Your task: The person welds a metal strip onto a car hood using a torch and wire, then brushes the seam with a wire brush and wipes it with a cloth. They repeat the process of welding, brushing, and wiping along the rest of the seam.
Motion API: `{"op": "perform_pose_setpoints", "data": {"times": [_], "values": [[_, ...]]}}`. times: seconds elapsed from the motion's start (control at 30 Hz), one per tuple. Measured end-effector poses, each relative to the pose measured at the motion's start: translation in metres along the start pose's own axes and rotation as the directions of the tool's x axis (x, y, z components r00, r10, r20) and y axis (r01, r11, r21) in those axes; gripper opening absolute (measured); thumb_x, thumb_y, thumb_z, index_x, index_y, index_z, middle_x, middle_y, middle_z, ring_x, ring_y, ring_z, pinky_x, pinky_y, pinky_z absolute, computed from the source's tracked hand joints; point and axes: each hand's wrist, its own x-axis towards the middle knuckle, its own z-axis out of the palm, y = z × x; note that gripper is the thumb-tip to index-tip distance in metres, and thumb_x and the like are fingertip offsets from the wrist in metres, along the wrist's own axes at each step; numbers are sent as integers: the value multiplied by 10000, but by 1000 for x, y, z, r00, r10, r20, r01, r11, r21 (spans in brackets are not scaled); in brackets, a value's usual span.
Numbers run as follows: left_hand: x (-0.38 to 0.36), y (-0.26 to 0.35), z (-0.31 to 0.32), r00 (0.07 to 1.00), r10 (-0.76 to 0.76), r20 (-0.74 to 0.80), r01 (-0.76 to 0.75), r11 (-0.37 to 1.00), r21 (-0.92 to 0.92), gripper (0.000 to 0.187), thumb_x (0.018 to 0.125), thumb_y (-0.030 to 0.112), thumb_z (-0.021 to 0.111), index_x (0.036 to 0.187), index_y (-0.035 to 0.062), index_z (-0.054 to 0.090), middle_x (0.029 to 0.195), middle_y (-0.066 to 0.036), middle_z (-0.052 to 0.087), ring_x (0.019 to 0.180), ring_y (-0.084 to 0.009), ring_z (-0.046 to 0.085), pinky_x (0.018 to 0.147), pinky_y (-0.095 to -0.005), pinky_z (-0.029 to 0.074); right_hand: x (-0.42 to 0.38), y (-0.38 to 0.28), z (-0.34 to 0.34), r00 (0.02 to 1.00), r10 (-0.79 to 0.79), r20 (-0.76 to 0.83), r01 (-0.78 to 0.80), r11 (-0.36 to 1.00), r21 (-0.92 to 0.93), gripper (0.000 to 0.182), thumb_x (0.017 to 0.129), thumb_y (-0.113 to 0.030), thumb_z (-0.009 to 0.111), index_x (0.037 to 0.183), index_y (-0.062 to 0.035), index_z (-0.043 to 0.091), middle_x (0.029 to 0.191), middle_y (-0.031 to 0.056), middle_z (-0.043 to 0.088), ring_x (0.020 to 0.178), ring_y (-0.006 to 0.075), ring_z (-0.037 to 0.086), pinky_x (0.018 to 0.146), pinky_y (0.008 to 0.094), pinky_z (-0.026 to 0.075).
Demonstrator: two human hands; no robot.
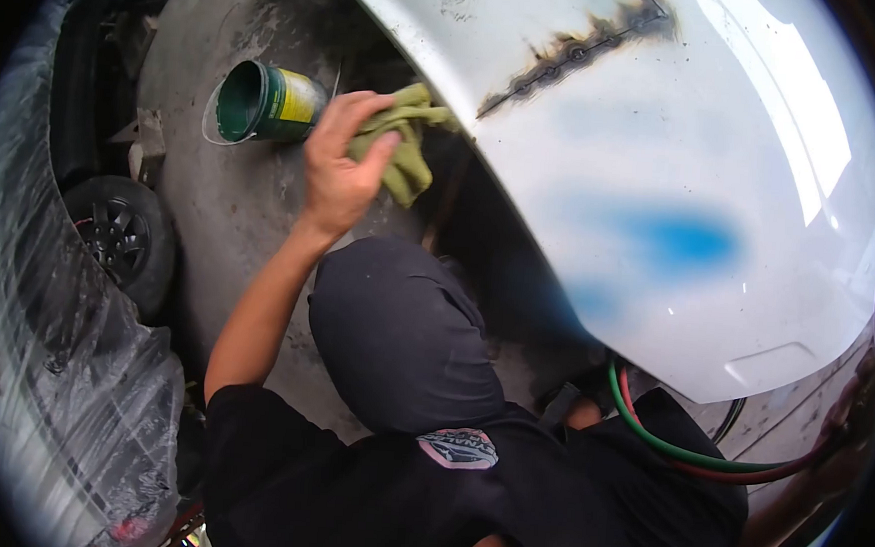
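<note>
Bucket (272, 103) shows green inside; left hand (346, 166) grips cloth (410, 167) nearby.

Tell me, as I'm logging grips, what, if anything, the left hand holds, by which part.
The left hand holds a green cloth by its bunched near side.

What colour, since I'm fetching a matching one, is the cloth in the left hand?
The cloth is yellowish olive green, seen best in the head view.
</note>
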Motion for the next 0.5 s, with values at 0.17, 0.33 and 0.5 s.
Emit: {"op": "perform_pose_setpoints", "data": {"times": [0.17, 0.33, 0.5], "values": [[38, -12, 121, 862, 502, 71, -507, 848, 156, 286, 819, 19, 715, 1098, 80, 687, 1089, -114, 639, 1005, -319, 653, 853, -417, 550, 0, 19, -8, 807, -581, 104, 171, 62, -983, 549, 1135, -306, 309, 1600, -15, 322, 1665, 197, 331, 1545, 304, 334, 1246, 471, 325], [162, 7, 152, 832, 485, 270, -538, 825, 175, 241, 839, 17, 647, 1070, 69, 688, 1026, -145, 632, 993, -330, 647, 825, -433, 552, 48, 46, 23, 842, -313, 440, 14, -802, -597, 558, 1138, -276, 216, 1563, 54, 366, 1549, 240, 494, 1405, 366, 529, 1129, 453, 484], [43, -19, 86, 844, 489, 223, -523, 842, 132, 299, 852, -6, 655, 1144, 26, 711, 1022, -153, 634, 921, -342, 637, 777, -427, 541, 45, 78, 27, 883, -422, 206, 197, -64, -978, 574, 1137, -313, 251, 1601, 26, 281, 1614, 275, 374, 1449, 375, 470, 1148, 467, 450]]}}
